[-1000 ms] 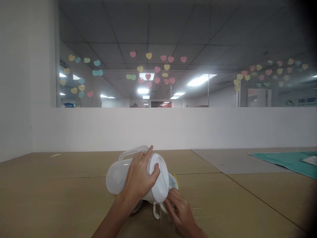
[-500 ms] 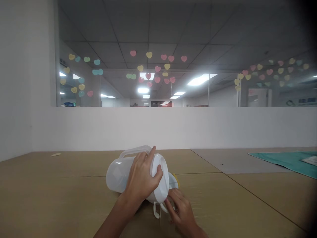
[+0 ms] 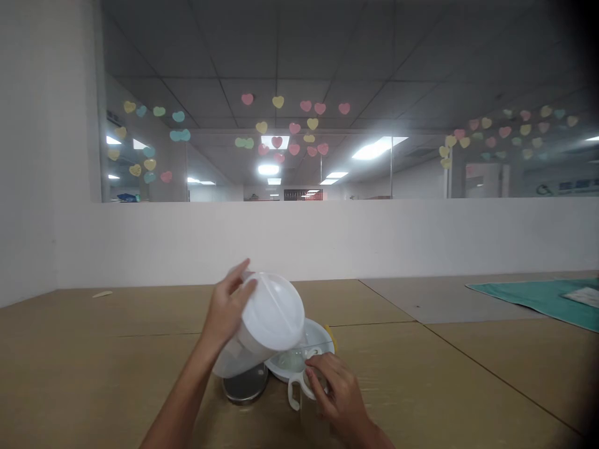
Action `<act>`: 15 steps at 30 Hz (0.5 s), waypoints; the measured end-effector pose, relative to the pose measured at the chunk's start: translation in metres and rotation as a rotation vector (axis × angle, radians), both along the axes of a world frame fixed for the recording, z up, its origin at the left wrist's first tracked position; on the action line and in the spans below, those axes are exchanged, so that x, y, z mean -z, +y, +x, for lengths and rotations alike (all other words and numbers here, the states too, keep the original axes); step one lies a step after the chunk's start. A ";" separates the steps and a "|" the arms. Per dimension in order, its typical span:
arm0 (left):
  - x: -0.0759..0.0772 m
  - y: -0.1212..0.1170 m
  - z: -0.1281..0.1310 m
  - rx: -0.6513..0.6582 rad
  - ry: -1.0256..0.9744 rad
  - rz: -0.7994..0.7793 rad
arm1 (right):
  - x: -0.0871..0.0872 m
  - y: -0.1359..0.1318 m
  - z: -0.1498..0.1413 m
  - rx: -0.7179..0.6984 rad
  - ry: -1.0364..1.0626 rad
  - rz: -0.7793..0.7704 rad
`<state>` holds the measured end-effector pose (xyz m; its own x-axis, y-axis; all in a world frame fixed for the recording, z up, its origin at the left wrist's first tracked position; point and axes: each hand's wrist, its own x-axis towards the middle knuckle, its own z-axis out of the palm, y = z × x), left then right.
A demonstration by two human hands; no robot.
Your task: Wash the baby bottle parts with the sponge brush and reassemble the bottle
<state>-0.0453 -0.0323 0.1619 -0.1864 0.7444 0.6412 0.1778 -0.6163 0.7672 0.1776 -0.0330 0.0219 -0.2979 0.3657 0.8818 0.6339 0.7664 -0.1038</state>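
Note:
My left hand [image 3: 225,312] grips a translucent plastic pitcher [image 3: 234,355] near its round white lid [image 3: 276,312]. The pitcher lies tilted in the air, its lid end facing me and the right. Lower right, my right hand [image 3: 340,390] has its fingers closed at the rim of a clear cup [image 3: 311,408] with a white rim and a hooked white handle [image 3: 292,394]. A small white loop shows by the fingertips; I cannot tell what it belongs to. Behind the cup sits a white bowl [image 3: 322,333] with something clear or pale inside, partly hidden by the pitcher.
A dark round disc with a metallic rim [image 3: 246,385] lies on the brown table [image 3: 116,386] below the pitcher. Something yellow [image 3: 332,337] edges the bowl. At the far right is a teal mat [image 3: 524,296]. A white wall [image 3: 327,240] with windows stands behind.
My left hand has swung the pitcher up and left, turning its lid more toward me. The bowl and dark disc have come into view. My right hand stays by the cup.

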 end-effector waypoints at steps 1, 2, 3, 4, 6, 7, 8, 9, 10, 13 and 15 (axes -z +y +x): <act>-0.001 0.005 -0.010 0.007 -0.135 -0.044 | 0.000 0.000 0.000 -0.002 -0.003 0.001; -0.001 0.010 -0.020 -0.006 -0.259 -0.066 | 0.000 0.000 0.000 -0.001 -0.003 0.000; -0.001 0.014 -0.029 -0.004 -0.354 -0.077 | 0.000 0.000 0.000 0.001 -0.002 0.000; -0.001 0.018 -0.039 -0.012 -0.441 -0.076 | -0.001 0.000 0.000 0.003 0.000 0.002; 0.001 0.025 -0.056 -0.040 -0.574 -0.090 | -0.001 0.000 -0.001 0.004 0.007 0.006; 0.002 0.029 -0.064 -0.055 -0.607 -0.101 | -0.001 -0.001 -0.002 0.005 0.010 0.007; 0.004 0.032 -0.071 -0.075 -0.625 -0.104 | -0.002 -0.001 -0.002 0.006 0.011 0.009; 0.005 0.035 -0.077 -0.097 -0.639 -0.107 | -0.002 -0.001 -0.003 0.007 0.012 0.010; 0.007 0.038 -0.081 -0.126 -0.654 -0.103 | -0.002 -0.001 -0.003 0.009 0.014 0.010; 0.013 0.047 -0.089 -0.291 -0.649 -0.076 | -0.002 -0.001 -0.004 0.016 0.021 0.005; 0.020 0.055 -0.092 -0.430 -0.567 -0.043 | -0.002 -0.002 -0.003 0.018 0.024 -0.007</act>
<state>-0.1370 0.0229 0.1421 -0.7656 0.5522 0.3299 -0.0354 -0.5482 0.8356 0.1743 -0.0346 0.0235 -0.2696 0.3775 0.8859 0.6449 0.7540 -0.1250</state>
